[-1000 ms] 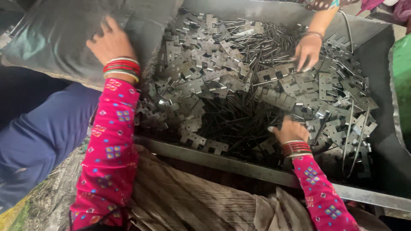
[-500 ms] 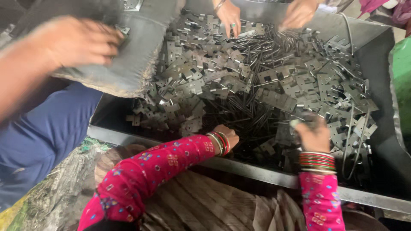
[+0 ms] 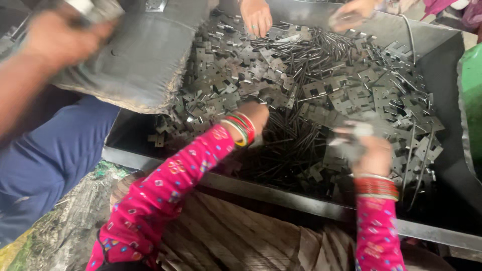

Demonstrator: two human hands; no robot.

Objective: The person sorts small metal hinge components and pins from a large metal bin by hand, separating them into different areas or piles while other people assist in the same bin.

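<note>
So the heap of stamped metal plates mixed with thin steel pins fills the big dark metal bin, thickest from 12 o'clock round to 3 o'clock, thinning toward the near rim at 6 o'clock. The left hand is dug in around the middle of the pile, knuckles down among the plates; fingers are buried, so I can't tell how far they're curled or if they've got anything. The right hand sits at about 4 o'clock, lifted a bit off the heap, fingers bunched around what looks like a couple of plates, but it's blurry. Looks to me like the picking/sorting step: one hand raking, the other gathering. Next move would need a firm pinch, since these bits are thin and tangle together.

2 other hands work the far edge at 12 o'clock, and someone's blurred arm presses a grey sack at 10 o'clock, overhanging the bin's left corner. Open room is mostly the bare bin wall at 2 o'clock and the near rim; the plate edges and pin tips look sharp, so sideways sweeps seem risky
</note>
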